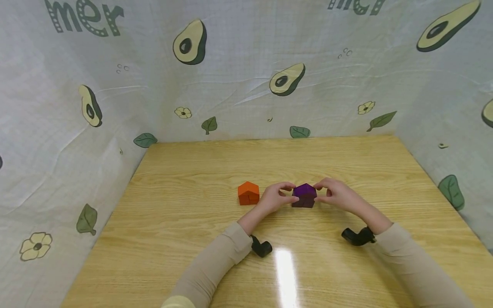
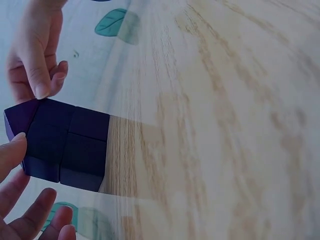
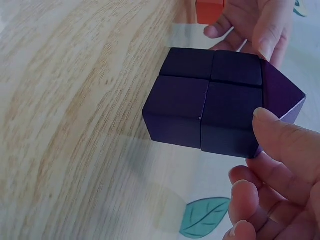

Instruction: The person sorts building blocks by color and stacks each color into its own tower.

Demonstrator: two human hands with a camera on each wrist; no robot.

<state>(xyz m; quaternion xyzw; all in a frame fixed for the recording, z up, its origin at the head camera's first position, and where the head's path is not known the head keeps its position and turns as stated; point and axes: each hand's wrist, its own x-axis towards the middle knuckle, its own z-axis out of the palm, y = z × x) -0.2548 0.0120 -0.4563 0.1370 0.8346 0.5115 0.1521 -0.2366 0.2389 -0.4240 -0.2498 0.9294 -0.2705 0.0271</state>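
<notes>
A small purple block house (image 1: 304, 196) stands on the table, built of cube blocks topped by a triangular roof block (image 3: 282, 92). My left hand (image 1: 272, 198) pinches its left side near the roof, thumb at the front. On the opposite side, my right hand (image 1: 338, 196) pinches it at the same height, and the right wrist view shows that thumb against the seam below the roof. The other fingers of both hands curl loosely away from the blocks. Just left of my left hand stands a similar orange block house (image 1: 248, 193).
The wooden table (image 1: 185, 214) is bordered by a pale cloth (image 1: 231, 77) printed with avocados and leaves at the back and sides. Black wrist cameras, a left one (image 1: 262, 248) and a right one (image 1: 357, 236), hang below my wrists.
</notes>
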